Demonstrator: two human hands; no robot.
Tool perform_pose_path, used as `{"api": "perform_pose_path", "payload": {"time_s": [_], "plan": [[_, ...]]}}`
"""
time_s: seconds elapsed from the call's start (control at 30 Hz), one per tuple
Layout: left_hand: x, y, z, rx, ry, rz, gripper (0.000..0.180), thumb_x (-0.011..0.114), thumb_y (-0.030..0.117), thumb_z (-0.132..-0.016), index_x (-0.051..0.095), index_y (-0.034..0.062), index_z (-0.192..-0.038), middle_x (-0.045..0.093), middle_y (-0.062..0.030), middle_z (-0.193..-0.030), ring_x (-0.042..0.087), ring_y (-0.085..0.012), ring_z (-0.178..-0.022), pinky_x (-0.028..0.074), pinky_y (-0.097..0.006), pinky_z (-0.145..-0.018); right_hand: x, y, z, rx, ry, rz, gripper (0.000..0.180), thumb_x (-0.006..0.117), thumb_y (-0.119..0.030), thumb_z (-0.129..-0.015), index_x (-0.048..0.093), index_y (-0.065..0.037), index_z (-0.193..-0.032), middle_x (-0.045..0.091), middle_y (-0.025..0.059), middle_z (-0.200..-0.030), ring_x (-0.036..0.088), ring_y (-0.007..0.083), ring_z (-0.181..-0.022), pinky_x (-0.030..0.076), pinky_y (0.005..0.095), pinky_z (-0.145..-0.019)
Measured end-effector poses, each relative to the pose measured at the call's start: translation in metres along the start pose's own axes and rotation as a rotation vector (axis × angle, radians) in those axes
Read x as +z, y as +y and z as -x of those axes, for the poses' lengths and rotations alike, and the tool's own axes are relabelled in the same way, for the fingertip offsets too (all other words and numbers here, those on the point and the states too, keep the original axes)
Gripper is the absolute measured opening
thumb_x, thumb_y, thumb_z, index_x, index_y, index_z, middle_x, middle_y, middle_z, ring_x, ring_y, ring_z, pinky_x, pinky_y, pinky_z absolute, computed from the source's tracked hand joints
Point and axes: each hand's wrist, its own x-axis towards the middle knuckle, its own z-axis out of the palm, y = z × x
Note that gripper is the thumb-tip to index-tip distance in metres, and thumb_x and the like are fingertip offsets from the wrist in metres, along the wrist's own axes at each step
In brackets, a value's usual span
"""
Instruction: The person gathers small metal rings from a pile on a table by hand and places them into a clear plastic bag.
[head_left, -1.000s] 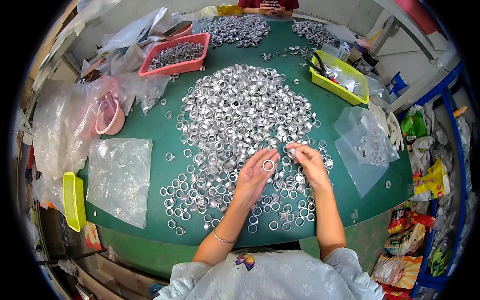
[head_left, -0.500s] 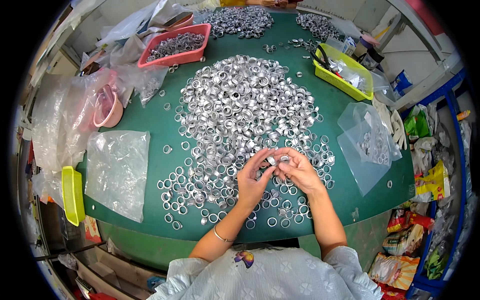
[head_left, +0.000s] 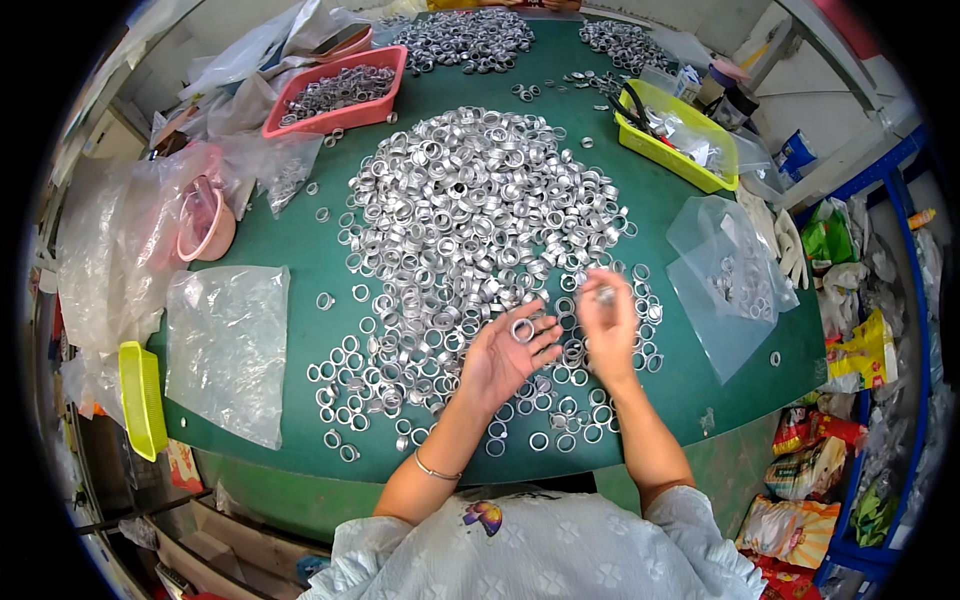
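Note:
My left hand (head_left: pixel 498 358) is turned palm up above the near part of the pile, its fingers spread apart. A silver metal ring (head_left: pixel 522 331) rests across those fingers. Just to its right, my right hand (head_left: pixel 608 325) is raised and smeared by motion. Its fingertips are closed on a small silver piece (head_left: pixel 604 294) that looks like another metal ring. Beyond both hands rises a large heap of silver metal rings (head_left: pixel 480 200), some with a small tab. Single rings lie scattered around and below my wrists.
On the green table (head_left: pixel 240 235) stand a pink basket (head_left: pixel 268 128) of metal parts and a yellow-green basket (head_left: pixel 655 148) with tools. Clear plastic bags (head_left: pixel 228 350) lie left and right (head_left: pixel 710 320). A small pink tub (head_left: pixel 208 235) is at left. More ring heaps (head_left: pixel 470 42) lie at the back.
My hands were together around the small metal pieces; now they are apart. The left has opened out palm up with a ring on it, and the right has moved right and up.

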Motion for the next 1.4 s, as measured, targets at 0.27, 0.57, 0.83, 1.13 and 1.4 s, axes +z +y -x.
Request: {"api": "perform_pose_path", "payload": {"time_s": [0.27,0.57,0.83,1.13,1.4], "plan": [[-0.008,-0.002,0.007,-0.245,-0.353,0.160,0.033,0.047,0.032,-0.096,0.059,0.0011,-0.095,0.056,-0.0090,-0.077,0.052,-0.0129,-0.064,0.041,-0.023,-0.051,-0.015,0.013,-0.024,-0.208,0.150,0.573,0.015,0.067,-0.013,-0.076,0.066,-0.003,-0.087,0.061,0.0102,-0.093,0.053,0.0278,-0.092,0.040,0.0382,-0.084],[0.009,-0.003,0.013,-0.295,0.018,-0.251,0.063,0.026,0.051,-0.097,0.053,0.0025,-0.066,0.049,-0.0088,-0.061,0.044,-0.0126,-0.055,0.035,-0.023,-0.047,-0.017,0.022,-0.027,-0.082,-0.096,0.329,0.012,0.071,-0.012,-0.073,0.063,-0.003,-0.076,0.061,0.0072,-0.102,0.050,0.0277,-0.105,0.033,0.0394,-0.093],[0.012,-0.011,0.013,-0.269,0.004,-0.444,0.038,0.050,0.025,-0.094,0.050,-0.0004,-0.123,0.056,-0.0040,-0.087,0.051,-0.0115,-0.072,0.044,-0.024,-0.063,-0.052,0.023,-0.032,-0.187,0.200,0.912,0.013,0.070,-0.014,-0.075,0.062,-0.005,-0.080,0.061,0.0085,-0.088,0.054,0.0276,-0.087,0.037,0.0379,-0.079],[0.011,-0.016,0.012,-0.227,-0.012,-0.430,0.044,0.058,0.020,-0.090,0.046,0.0029,-0.129,0.056,-0.0060,-0.094,0.049,-0.0109,-0.072,0.043,-0.022,-0.064,-0.033,0.016,-0.023,-0.201,-0.186,0.790,0.018,0.076,-0.012,-0.066,0.063,-0.003,-0.075,0.057,0.0095,-0.110,0.048,0.0277,-0.111,0.033,0.0396,-0.095],[0.001,-0.017,0.013,-0.232,0.120,-0.299,0.035,0.053,0.029,-0.093,0.055,0.0048,-0.118,0.061,-0.0075,-0.092,0.052,-0.0112,-0.069,0.044,-0.022,-0.060,-0.038,0.005,-0.034,0.088,-0.280,0.284,0.009,0.070,-0.006,-0.073,0.065,0.000,-0.077,0.064,0.0069,-0.090,0.058,0.0161,-0.088,0.044,0.0323,-0.082]]}}
